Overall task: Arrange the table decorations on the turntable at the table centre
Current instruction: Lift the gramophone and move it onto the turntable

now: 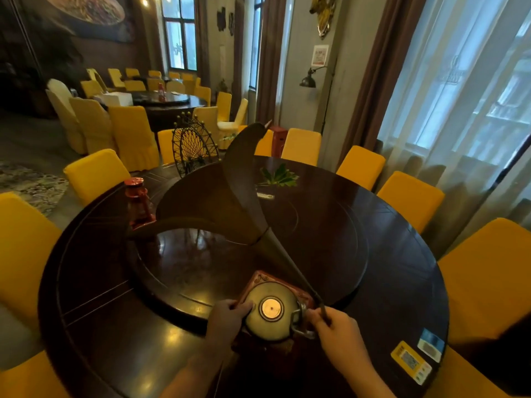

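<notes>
The big round dark wooden table (94,305) fills the lower half of the frame, ringed by yellow-covered chairs (94,172). Inset at its middle is the dark glossy round turntable (324,242). At the turntable's near edge, low in the centre of the frame, is the model gramophone with a red box base, pale disc and dark flared horn (270,310); whether the base rests down or is lifted I cannot tell. Its long axis runs from the base up and leftward through the horn toward the upper middle.

Further up and left sit a black wire Ferris-wheel ornament (192,146) and a red lantern (138,203); a sprig of green leaves (280,176) lies at the turntable's far side.

The left hand (228,317) is closed on the base's left edge; the right hand (334,323) pinches the thin horn stem at the right. Both hands sit equally near, so the coming move is probably a two-handed push away toward the turntable's centre.
</notes>
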